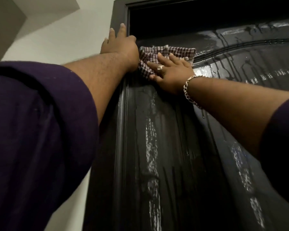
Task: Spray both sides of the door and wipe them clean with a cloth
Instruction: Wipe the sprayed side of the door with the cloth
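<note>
A dark glossy door fills the view, wet with streaks and drips of spray. My right hand presses a checked red-and-white cloth flat against the door's upper left part, fingers spread over it. On that hand are a ring and a chain bracelet. Up at the left, my left hand rests flat with fingers apart on the dark door frame, holding nothing. No spray bottle is in view.
A white wall runs left of the frame, with a ceiling step at the top left. A curved moulding arcs across the door's upper panel. My dark purple sleeves cover the lower left and right edge.
</note>
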